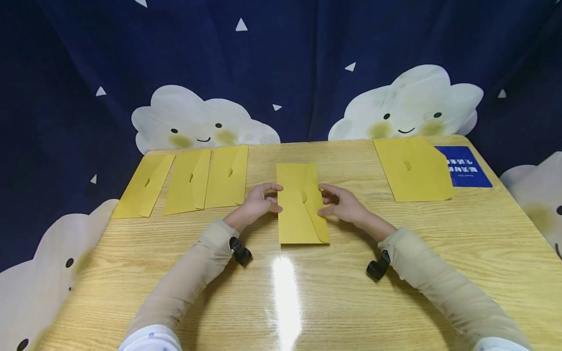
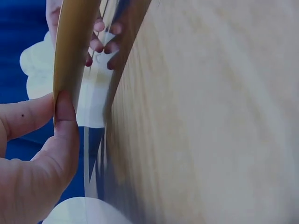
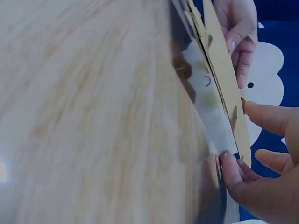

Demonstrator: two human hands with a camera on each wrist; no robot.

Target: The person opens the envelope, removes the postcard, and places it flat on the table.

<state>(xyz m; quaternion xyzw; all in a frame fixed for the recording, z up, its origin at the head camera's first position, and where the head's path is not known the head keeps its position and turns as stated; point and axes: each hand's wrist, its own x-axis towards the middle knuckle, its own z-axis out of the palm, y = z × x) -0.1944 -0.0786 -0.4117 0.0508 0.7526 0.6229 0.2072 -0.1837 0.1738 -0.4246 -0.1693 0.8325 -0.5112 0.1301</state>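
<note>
Dark blue curtain (image 1: pixel 298 58) hangs behind a wooden bench (image 1: pixel 239 312). Three yellow envelopes (image 1: pixel 184 180) lie at its left, looking closed and probably finished. Mid-bench is the held envelope (image 1: pixel 291 204), folded over and perhaps nearly done; the grip is clamped on its edges, left hand (image 1: pixel 258 201) on one, right hand (image 1: pixel 346 205) opposite. One wider envelope (image 1: pixel 412 170), apparently unfolded, overlaps a blue card (image 1: pixel 473 171) and seems left to do.
</note>
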